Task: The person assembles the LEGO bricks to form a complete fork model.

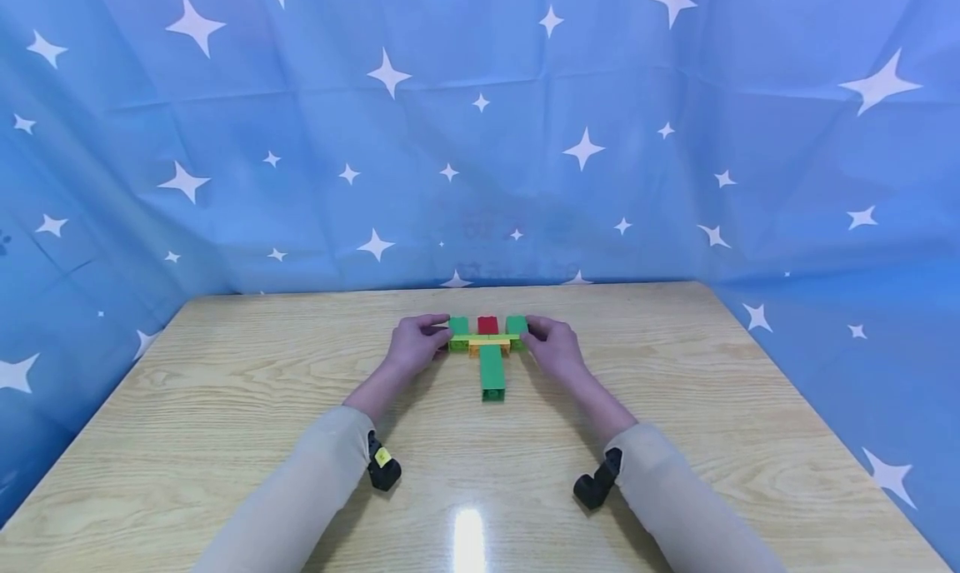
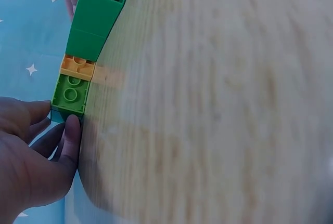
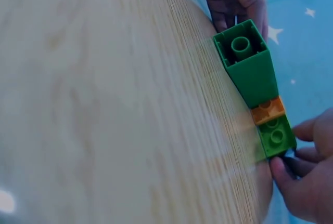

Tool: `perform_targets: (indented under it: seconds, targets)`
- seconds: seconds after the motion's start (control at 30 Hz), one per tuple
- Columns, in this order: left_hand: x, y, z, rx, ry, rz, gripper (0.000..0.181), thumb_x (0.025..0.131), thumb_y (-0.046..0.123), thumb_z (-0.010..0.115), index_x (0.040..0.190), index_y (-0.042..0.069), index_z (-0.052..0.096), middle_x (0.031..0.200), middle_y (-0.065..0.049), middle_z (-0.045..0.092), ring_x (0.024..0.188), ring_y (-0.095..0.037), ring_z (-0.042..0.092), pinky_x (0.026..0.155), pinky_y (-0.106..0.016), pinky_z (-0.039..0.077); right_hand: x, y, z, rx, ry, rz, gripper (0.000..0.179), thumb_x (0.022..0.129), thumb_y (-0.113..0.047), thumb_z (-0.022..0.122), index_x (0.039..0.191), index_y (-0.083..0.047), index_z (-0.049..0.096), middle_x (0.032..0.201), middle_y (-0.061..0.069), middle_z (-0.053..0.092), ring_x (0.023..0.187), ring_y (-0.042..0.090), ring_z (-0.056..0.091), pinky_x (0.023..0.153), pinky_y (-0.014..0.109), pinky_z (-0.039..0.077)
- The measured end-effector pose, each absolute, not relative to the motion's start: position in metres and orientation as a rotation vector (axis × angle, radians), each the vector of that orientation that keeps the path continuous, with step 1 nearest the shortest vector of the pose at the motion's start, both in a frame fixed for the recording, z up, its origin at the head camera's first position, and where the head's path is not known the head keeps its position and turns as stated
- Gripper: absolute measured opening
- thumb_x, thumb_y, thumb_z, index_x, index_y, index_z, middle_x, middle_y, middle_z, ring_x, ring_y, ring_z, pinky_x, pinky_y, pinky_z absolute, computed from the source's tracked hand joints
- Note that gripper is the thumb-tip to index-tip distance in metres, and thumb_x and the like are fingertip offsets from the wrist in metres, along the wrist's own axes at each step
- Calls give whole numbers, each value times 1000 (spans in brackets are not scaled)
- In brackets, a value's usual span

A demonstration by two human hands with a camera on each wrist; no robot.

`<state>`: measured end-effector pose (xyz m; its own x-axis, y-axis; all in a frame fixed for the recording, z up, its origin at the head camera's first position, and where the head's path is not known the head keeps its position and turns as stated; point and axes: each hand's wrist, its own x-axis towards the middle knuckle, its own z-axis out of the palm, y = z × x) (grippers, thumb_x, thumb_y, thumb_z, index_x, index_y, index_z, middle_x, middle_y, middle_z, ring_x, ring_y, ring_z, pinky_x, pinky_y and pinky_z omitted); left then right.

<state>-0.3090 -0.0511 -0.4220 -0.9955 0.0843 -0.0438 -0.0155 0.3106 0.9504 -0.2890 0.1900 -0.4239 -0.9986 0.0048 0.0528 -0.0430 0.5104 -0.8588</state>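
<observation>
A toy brick build lies on the table near its far edge. In the head view a long green brick [image 1: 492, 371] points toward me from its middle. An orange brick [image 2: 78, 67] joins that to a light green bar [image 2: 68, 95], whose hollow underside faces the left wrist camera. Behind the bar stand a red brick [image 1: 487, 325] and two green bricks, one at the left end [image 1: 459, 326] and one at the right end [image 1: 516, 325]. My left hand [image 1: 416, 340] pinches the left end between thumb and fingers; my right hand [image 1: 553, 346] pinches the right end.
The wooden table [image 1: 225, 440] runs out to a far edge just beyond the bricks. Behind it hangs a blue star-printed cloth [image 1: 480, 198]. Black wrist devices sit on the left [image 1: 384, 466] and right [image 1: 597, 479] cuffs.
</observation>
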Motion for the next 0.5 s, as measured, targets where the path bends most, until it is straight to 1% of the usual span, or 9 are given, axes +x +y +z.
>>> perform_targets:
  seconds: [0.23,0.5]
  targets:
    - [-307,-52,-423,78,2478,1781,37,101,6,65,138,1,63,124,-22,70,108,-30,70,79,-31,60,-288,190,-426,61,-2706,1510,46,106,-9,56,147,8,47,144,27,54,134,38,51,107,47,47]
    - [-308,-52,-424,108,2479,1795,37,102,6,64,138,2,63,126,-22,69,113,-30,68,82,-33,60,-287,192,-426,99,-2695,1491,46,106,-11,57,147,8,48,144,26,55,134,37,52,107,48,46]
